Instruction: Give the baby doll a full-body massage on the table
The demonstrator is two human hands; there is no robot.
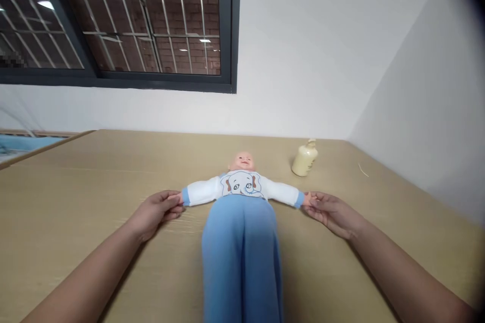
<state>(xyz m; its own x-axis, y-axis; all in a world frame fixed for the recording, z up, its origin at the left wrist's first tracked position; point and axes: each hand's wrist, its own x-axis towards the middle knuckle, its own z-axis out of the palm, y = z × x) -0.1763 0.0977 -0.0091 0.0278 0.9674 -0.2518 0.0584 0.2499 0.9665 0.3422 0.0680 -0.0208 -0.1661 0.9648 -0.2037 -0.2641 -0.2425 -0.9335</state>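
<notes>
A baby doll [243, 161] lies on its back with its head toward the wall and both arms stretched out sideways. It wears a white top [242, 184] with an elephant print and blue cuffs, and blue trousers [240, 247] whose legs run toward me and out of the frame. My left hand [157, 213] pinches the doll's hand on the left side, just past the cuff. On the other side, my right hand [333, 214] grips the doll's other hand between thumb and fingers.
A cream pump bottle [305, 159] stands on the wooden tabletop [125, 161], beyond the doll's right-side arm. Farther right lies a thin pale strip [362, 169]. White walls [303, 50] border the table behind and at right; a barred window [159, 20] is above.
</notes>
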